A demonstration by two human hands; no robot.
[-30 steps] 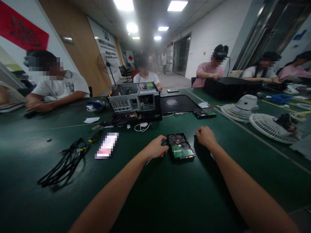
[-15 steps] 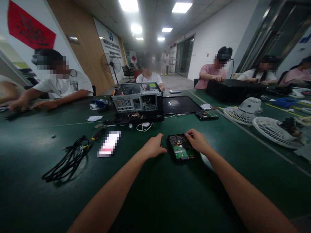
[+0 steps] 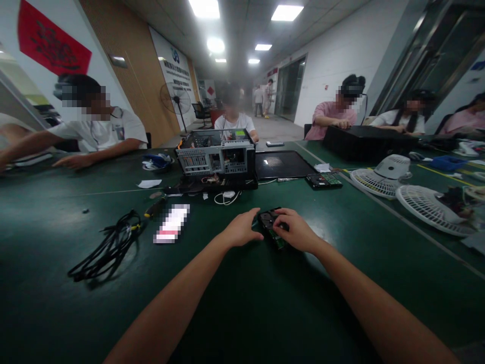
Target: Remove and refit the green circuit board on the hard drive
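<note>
A hard drive point(image 3: 267, 220) with a black metal body and a green circuit board stands tilted on the green table in front of me. My right hand point(image 3: 297, 231) grips it from the right, its fingers curled over the face and covering much of the board. On the drive's left side is my left hand point(image 3: 241, 229), with thumb and fingers apart in a C shape. Its fingertips are close to the drive's left edge; whether they touch it I cannot tell.
An opened computer case point(image 3: 215, 156) stands beyond my hands, beside a black panel point(image 3: 286, 164). Another hard drive point(image 3: 324, 181) lies to the right, near white fan parts point(image 3: 379, 177). Left are a phone point(image 3: 172, 223), a screwdriver point(image 3: 154, 208) and black cables point(image 3: 108, 247). Co-workers sit around.
The hard drive has gone from lying nearly flat to tilted. My right hand has moved left from its right edge, over its face. My left hand has barely moved.
</note>
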